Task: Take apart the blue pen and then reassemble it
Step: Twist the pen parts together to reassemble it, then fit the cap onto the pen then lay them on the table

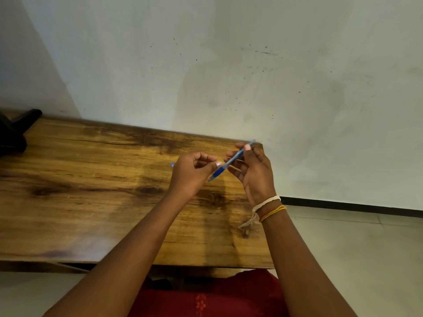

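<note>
Both hands are raised above the right part of the wooden bench [91,179], with the blue pen [231,161] held between them in the air, clear of the bench top. The pen lies on a slant, its dark blue sleeve end low and to the near left, its pale clear end high and to the far right. The right hand [254,175] has a holding grip on the pen's upper barrel, thumb on top and fingers curled beneath. The left hand [192,172] has a narrow pinching grip, thumb and fingertips closed at the pen's dark blue lower section. A small pale blue object [172,165] shows just left of the left hand; what it is cannot be told. White and orange threads [267,207] circle the right wrist. A dark object [16,131] sits at the bench's far left end.
</note>
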